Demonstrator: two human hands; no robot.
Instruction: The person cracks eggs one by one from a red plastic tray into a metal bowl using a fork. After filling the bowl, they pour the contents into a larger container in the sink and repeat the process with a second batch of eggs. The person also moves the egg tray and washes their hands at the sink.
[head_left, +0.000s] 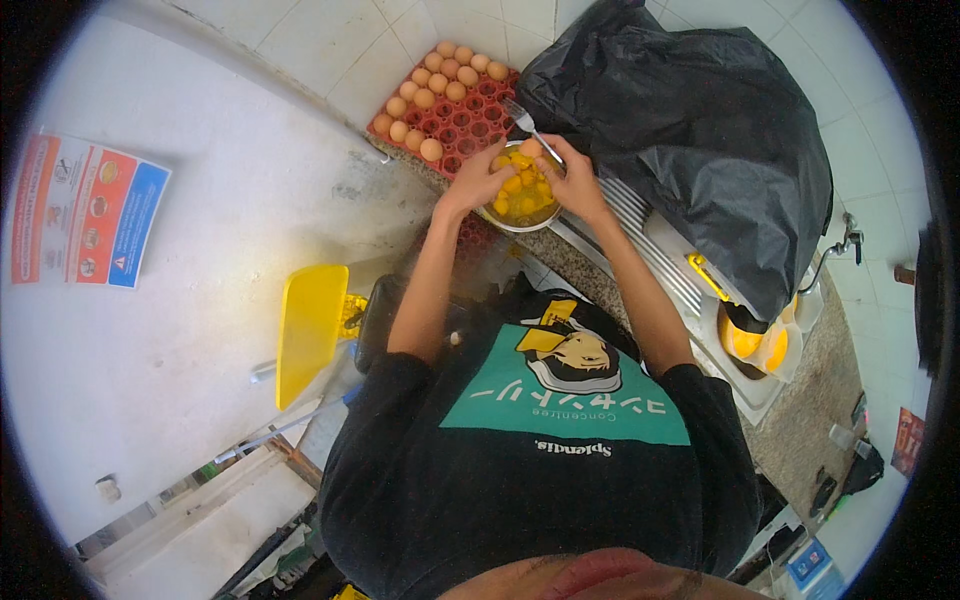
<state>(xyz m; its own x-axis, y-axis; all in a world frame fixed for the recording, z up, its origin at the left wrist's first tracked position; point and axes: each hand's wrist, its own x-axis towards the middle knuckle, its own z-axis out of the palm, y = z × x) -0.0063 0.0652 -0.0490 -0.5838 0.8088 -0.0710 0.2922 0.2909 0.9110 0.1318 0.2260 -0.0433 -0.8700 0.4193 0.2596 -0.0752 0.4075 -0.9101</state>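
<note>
A round metal bowl (517, 226) holding several raw egg yolks and whites stands at the counter's edge. My right hand (574, 176) is over the bowl's right side, with a brown egg (531, 148) at its fingertips and a metal fork (523, 120) between thumb and fingers, tines pointing away from me. At the bowl's left rim is my left hand (480, 180), fingers bent over the opening; whether it holds a piece of shell cannot be told. Behind the bowl lies a red egg tray (459, 124) with brown eggs in its far and left cells.
A black plastic bag (697, 112) covers something large at the right, beside a ridged metal drainboard (637, 217). Containers with yellow contents (757, 345) sit in the sink area near a tap (851, 238). A yellow panel (311, 337) stands left of me, near the white wall.
</note>
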